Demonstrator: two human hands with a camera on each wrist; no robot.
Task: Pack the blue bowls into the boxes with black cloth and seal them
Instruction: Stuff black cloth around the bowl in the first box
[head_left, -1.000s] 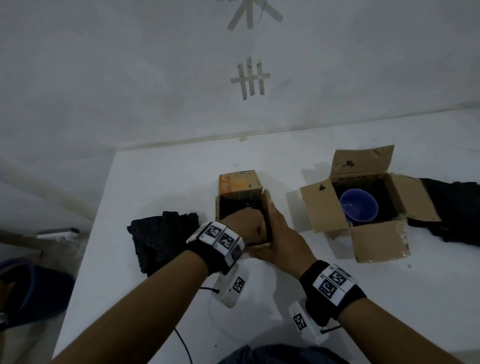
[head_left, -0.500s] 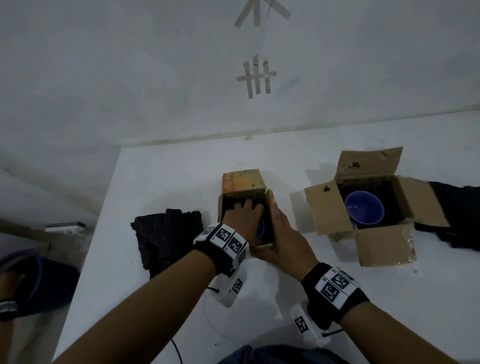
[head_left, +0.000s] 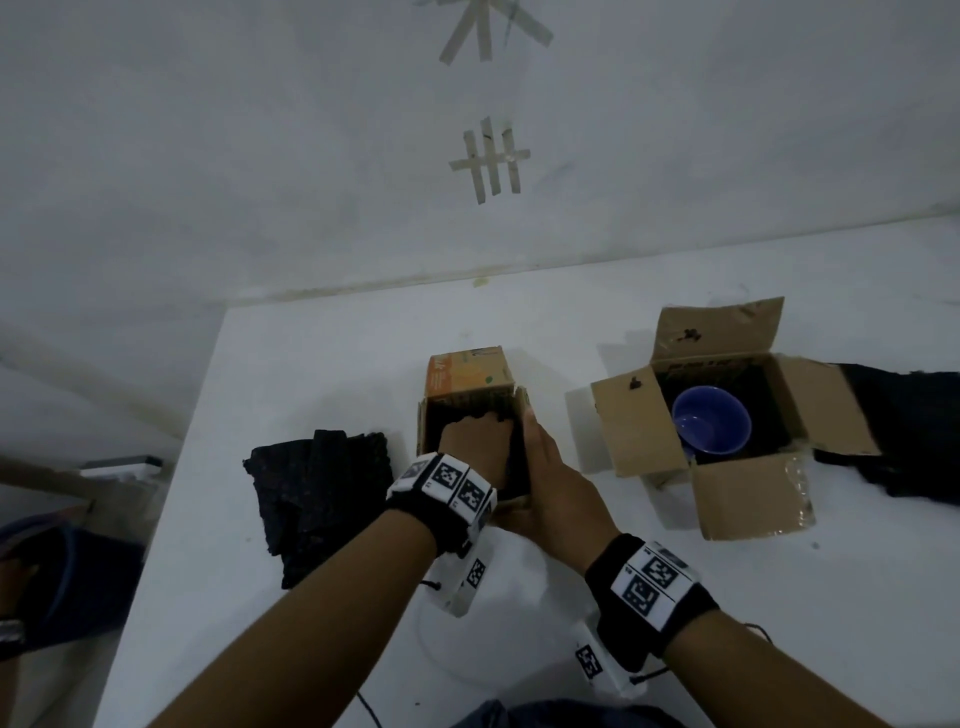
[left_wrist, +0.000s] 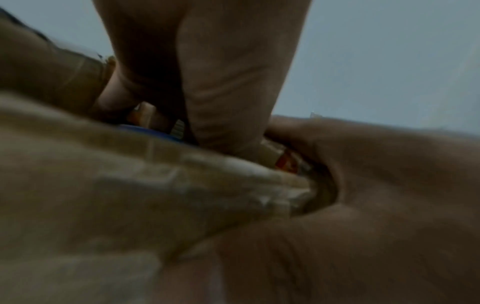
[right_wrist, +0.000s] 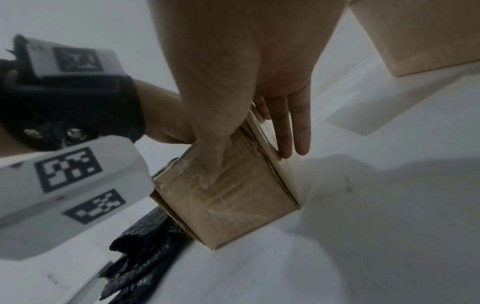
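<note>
A small cardboard box (head_left: 467, 384) stands mid-table with its flaps up. My left hand (head_left: 475, 441) reaches down inside it, beside black cloth (head_left: 517, 462) lining the box; its fingers are hidden. A sliver of a blue bowl (left_wrist: 145, 130) shows under that hand in the left wrist view. My right hand (head_left: 550, 478) steadies the box (right_wrist: 228, 205), straight fingers (right_wrist: 298, 127) along its right side and thumb on the near face. A second blue bowl (head_left: 711, 426) sits on black cloth in the larger open box (head_left: 639, 431) at the right.
A folded black cloth (head_left: 317, 483) lies left of the small box, close to the table's left edge. Another black cloth (head_left: 909, 426) lies right of the larger box. The white wall runs along the table's far edge.
My left hand has pushed deeper into the small box, and the blue bowl glimpsed beside it half a second ago is now covered. The right hand stays on the box.
</note>
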